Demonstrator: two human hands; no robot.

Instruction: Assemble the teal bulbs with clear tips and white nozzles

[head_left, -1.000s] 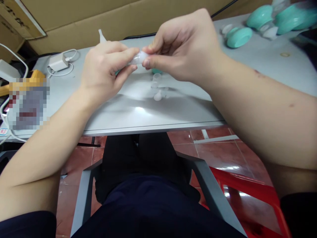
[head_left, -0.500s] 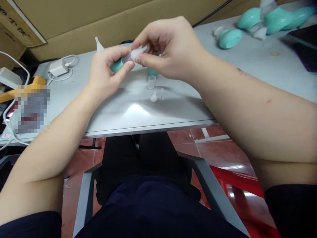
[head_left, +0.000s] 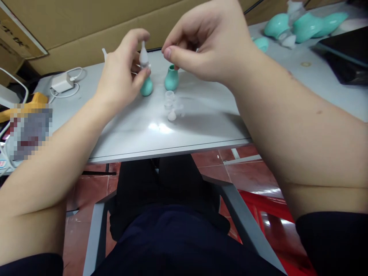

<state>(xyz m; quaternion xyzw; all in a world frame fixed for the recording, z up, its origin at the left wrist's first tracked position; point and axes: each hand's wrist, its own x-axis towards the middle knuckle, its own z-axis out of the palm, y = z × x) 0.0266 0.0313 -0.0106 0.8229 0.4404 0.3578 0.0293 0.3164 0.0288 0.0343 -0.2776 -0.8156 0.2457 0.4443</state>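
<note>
Half a second ago both hands met on one small clear piece above the table; now they are apart. The left hand point(head_left: 122, 73) alone holds a teal bulb with a clear pointed tip point(head_left: 144, 73), upright, its fingers closed around the neck, and the bulb is just over the grey table point(head_left: 201, 126) or maybe touching it; this cannot be told. The right hand point(head_left: 209, 46) has let go and hovers close by with thumb and forefinger pinched; whether something small is between them is not visible. From this it seems the clear tip is now seated on the bulb and the joint work on it is finished. A second teal bulb point(head_left: 171, 78) stands beside it, without tip, and small clear parts point(head_left: 171, 105) lie in front. More teal bulbs point(head_left: 299, 25) are far right. The cardboard box point(head_left: 17, 32) at left has dark printed letters, but they are too cut off to read.
</note>
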